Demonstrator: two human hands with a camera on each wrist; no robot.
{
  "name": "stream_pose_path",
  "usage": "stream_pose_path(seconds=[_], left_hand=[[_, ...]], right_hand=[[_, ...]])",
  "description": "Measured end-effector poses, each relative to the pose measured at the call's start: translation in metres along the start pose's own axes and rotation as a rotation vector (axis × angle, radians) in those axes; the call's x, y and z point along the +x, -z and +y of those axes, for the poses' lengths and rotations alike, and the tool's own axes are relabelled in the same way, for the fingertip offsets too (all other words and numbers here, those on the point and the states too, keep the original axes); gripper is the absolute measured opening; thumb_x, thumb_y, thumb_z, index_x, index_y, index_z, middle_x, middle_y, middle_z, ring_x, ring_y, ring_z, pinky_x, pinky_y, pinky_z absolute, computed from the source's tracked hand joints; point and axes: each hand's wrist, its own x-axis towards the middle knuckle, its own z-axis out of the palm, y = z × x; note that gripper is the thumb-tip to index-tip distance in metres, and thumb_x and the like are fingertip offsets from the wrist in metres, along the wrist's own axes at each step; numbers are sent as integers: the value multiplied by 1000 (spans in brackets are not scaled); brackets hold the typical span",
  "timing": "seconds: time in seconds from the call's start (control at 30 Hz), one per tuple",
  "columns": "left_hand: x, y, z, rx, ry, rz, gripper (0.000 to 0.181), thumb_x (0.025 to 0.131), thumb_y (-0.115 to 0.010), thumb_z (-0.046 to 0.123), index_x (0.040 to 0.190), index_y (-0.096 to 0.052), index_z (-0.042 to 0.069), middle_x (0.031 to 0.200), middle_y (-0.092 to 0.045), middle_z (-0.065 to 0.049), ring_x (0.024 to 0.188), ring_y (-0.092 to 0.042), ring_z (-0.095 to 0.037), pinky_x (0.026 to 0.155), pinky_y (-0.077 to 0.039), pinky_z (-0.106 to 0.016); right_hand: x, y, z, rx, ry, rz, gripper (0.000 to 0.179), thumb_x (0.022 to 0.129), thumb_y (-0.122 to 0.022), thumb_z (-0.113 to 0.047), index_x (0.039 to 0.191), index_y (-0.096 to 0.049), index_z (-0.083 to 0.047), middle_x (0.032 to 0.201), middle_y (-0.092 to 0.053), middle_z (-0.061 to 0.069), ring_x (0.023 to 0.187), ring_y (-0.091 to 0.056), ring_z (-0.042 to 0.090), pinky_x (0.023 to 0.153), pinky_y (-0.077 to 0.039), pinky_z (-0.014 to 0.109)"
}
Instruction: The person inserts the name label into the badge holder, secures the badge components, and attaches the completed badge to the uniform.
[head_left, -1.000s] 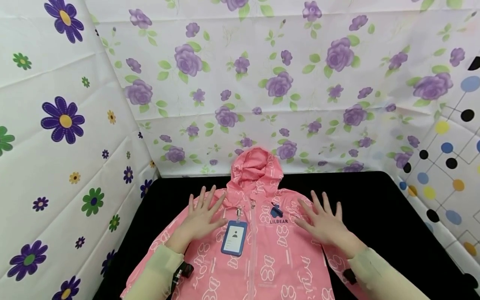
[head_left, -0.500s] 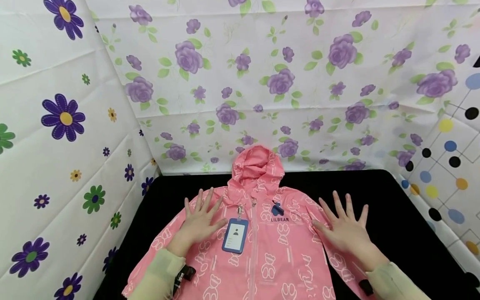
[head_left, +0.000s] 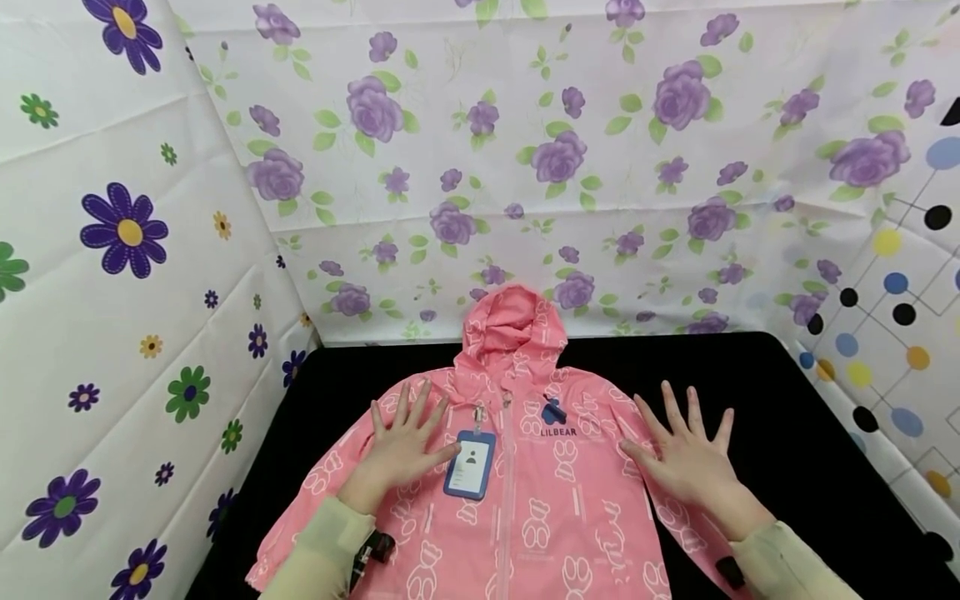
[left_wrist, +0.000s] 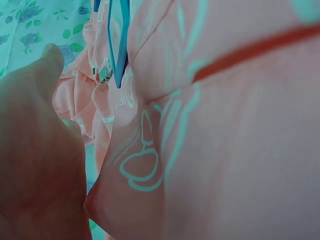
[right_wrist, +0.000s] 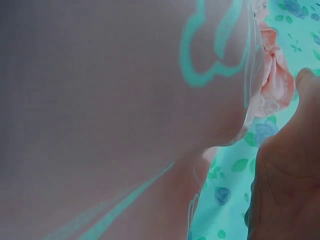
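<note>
A pink hooded jacket (head_left: 536, 508) with white bear outlines and a LILBEAR print lies spread front side up, its hood toward the far edge. Clipped on its chest, left of the zipper, hangs a blue-framed badge holder (head_left: 469, 464). My left hand (head_left: 401, 450), fingers spread, is over the jacket's left shoulder, the thumb tip at the badge's edge. Over the sleeve on the right is my right hand (head_left: 686, 458), also spread and holding nothing. Both wrist views show the jacket close up beside each hand; whether the palms touch the cloth I cannot tell.
The jacket lies on a black table (head_left: 690, 358). Behind it hangs a white cloth with purple roses (head_left: 558, 157). A daisy-print cloth (head_left: 123, 229) stands at the left and a dotted one (head_left: 892, 283) at the right. Each wrist wears a black strap (head_left: 372, 550).
My right hand has moved right, from the jacket's chest to the sleeve. My left hand stays nearly in place, its thumb now nearer the badge. The head view has shifted slightly.
</note>
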Motion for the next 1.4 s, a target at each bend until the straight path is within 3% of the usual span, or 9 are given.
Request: stream_pose_path(seconds=[0.37,0.67,0.97,1.4], left_hand=[[1,-6,-3,39,-7,33,89,88,-36,82,160,-17,33,167,-2,-4,151,6,-38,104,21,-73],[-1,6,2,45,5,-1,91,88,-39,81,160,-19,29,167,-3,-8,150,8,-40,105,21,-72],[-3,15,6,34,23,35,86,90,-49,72,159,-26,26,167,-7,-10,149,11,-40,105,17,-74],[-1,19,12,64,22,-25,88,90,-33,80,160,-18,28,167,-2,-8,150,5,-41,106,16,-73]], right_hand=[[0,-4,-3,-7,-4,3,89,88,-28,-84,160,-4,-36,165,17,7,144,28,37,95,35,67],[2,0,-8,5,8,16,88,90,-34,-80,160,-4,-36,165,17,6,145,28,36,97,34,68],[5,0,-11,16,3,37,86,91,-39,-77,159,-2,-39,165,17,8,144,29,37,96,34,67],[-1,6,-7,33,0,36,85,92,-35,-78,159,-3,-38,165,17,8,144,29,37,95,36,65]])
